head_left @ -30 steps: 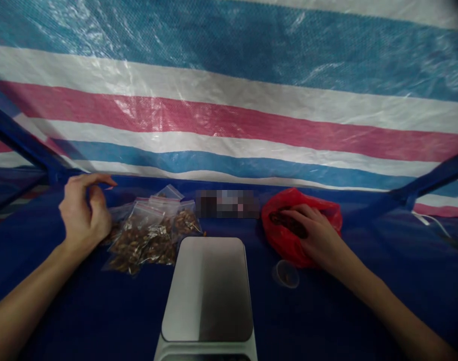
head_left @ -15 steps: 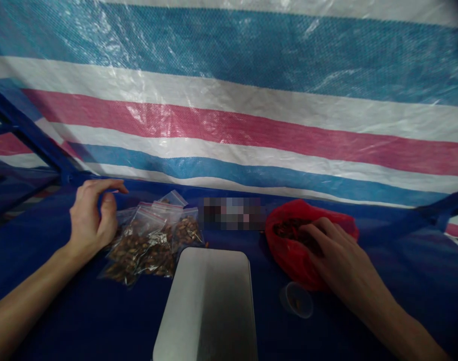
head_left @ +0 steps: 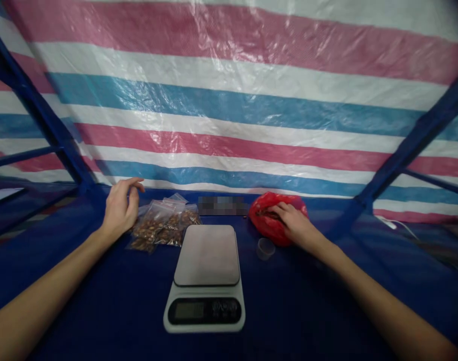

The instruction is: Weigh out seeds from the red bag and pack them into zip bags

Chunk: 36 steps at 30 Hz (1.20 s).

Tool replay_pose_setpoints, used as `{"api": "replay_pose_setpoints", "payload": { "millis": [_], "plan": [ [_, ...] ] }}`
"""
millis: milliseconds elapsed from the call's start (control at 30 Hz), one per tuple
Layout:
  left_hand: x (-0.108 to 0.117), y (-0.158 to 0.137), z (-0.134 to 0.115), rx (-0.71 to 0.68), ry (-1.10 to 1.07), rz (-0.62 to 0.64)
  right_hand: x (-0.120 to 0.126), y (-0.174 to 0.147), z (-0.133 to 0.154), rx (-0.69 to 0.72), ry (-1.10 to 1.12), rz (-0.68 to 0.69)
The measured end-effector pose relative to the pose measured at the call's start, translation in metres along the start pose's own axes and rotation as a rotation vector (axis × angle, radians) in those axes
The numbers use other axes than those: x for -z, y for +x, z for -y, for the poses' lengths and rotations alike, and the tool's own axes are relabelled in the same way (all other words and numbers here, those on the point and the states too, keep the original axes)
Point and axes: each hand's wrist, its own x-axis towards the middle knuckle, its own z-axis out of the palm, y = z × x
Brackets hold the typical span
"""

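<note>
My right hand (head_left: 297,224) reaches into the mouth of a red plastic bag (head_left: 276,235), its bent fingers close together among small brown pieces that look like nuts or seeds. The fingertips are hidden, so what they grip cannot be seen. Just in front of the bag is a small clear plastic cup (head_left: 265,249). My left hand (head_left: 120,206) hovers or rests at the left, empty, thumb and loosely curved fingers apart. Beside it lie several clear zip bags (head_left: 153,228) filled with brown pieces. Between both hands sits a kitchen scale (head_left: 207,255) with a bare plate; its reading is unreadable.
A dark blue surface (head_left: 112,311) carries everything. Behind it hangs a striped plastic sheet (head_left: 229,115). Blue frame bars (head_left: 65,145) slope at both sides. A blurred-out item (head_left: 221,205) lies at the back, and a white cable (head_left: 390,223) shows at right.
The view has shifted and pulled back, so the scale's display and more of the frame now show. My right hand is still in the red bag; my left hand stays by the zip bags.
</note>
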Motion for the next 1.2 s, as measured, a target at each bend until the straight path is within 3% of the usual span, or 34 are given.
{"api": "replay_pose_setpoints", "payload": {
  "millis": [167,300,433,533,633,733,900,1033,1200],
  "plan": [
    [0.005,0.000,-0.014,0.064,-0.091,-0.047,0.008,0.003,0.006,0.177,0.236,-0.027],
    [0.005,0.000,-0.023,0.077,-0.152,-0.057,0.008,0.004,0.011,0.238,0.299,-0.053],
    [0.001,-0.001,-0.021,0.052,-0.191,-0.059,0.007,0.005,0.012,0.197,0.253,-0.085],
    [0.000,-0.001,-0.014,0.017,-0.186,-0.025,0.009,0.007,0.012,0.063,0.095,-0.093],
    [0.003,0.001,-0.013,0.000,-0.155,0.032,0.012,0.007,0.016,-0.087,-0.084,-0.025],
    [0.007,0.002,-0.025,0.019,-0.140,0.085,0.013,0.005,0.019,-0.149,-0.184,0.055],
    [0.007,-0.001,-0.053,-0.061,-0.182,0.072,0.009,0.001,0.016,-0.086,-0.231,0.069],
    [0.009,-0.004,-0.067,-0.094,-0.205,0.057,0.002,-0.001,0.010,-0.015,-0.244,-0.036],
    [0.010,-0.007,-0.082,-0.100,-0.210,0.045,-0.003,-0.002,0.004,0.041,-0.083,-0.158]
  ]
}}
